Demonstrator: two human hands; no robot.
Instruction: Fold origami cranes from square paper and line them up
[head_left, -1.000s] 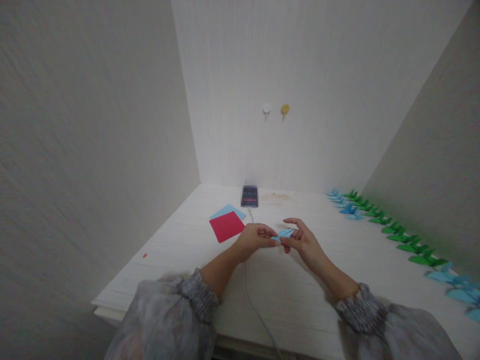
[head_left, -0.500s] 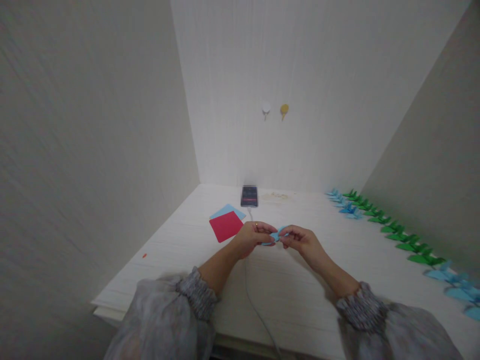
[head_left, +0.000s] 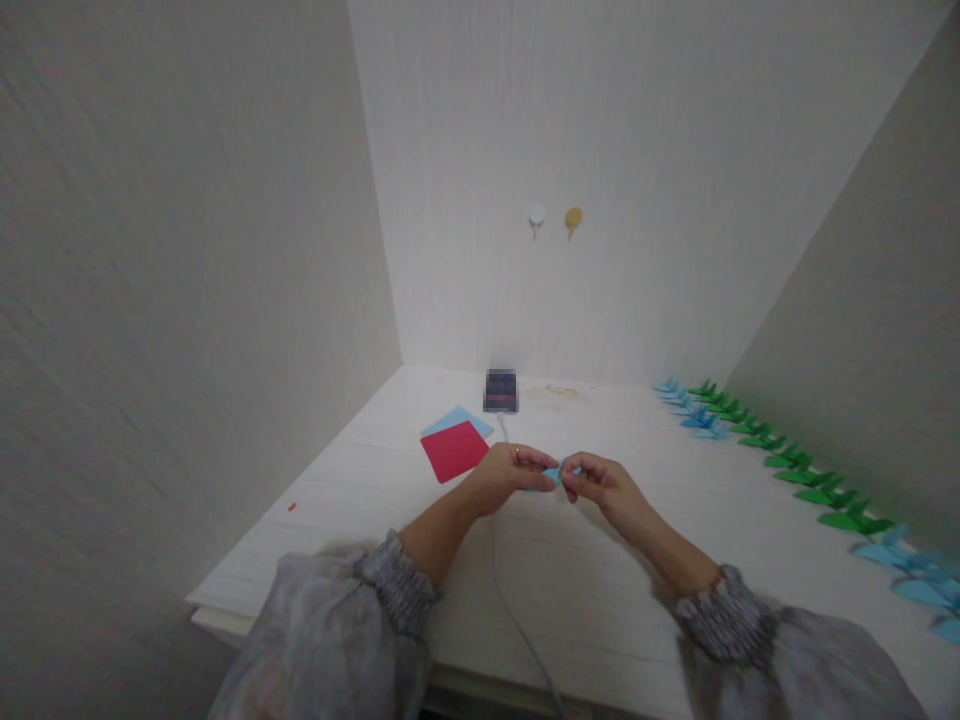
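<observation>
A small folded piece of light blue paper [head_left: 552, 474] is pinched between my two hands, above the middle of the table. My left hand [head_left: 510, 470], with a ring on one finger, is closed on its left part. My right hand [head_left: 596, 476] has its fingertips closed on the right end. The fingers hide much of the paper, so its full shape cannot be made out. Just left of my left hand lies a red paper square [head_left: 455, 450], partly covering a light blue sheet [head_left: 459, 418].
A phone-like dark device [head_left: 501, 391] with a grey cable [head_left: 504, 590] stands near the back wall. Several green paper cranes [head_left: 817, 490] line the right side, with light blue ones [head_left: 919, 585] in front. Two hooks [head_left: 574, 218] hang on the wall. An orange scrap [head_left: 292, 507] lies left.
My right fingers have curled further over the paper's right end, so less blue shows there. My left hand keeps its grip. The whole view has shifted very slightly.
</observation>
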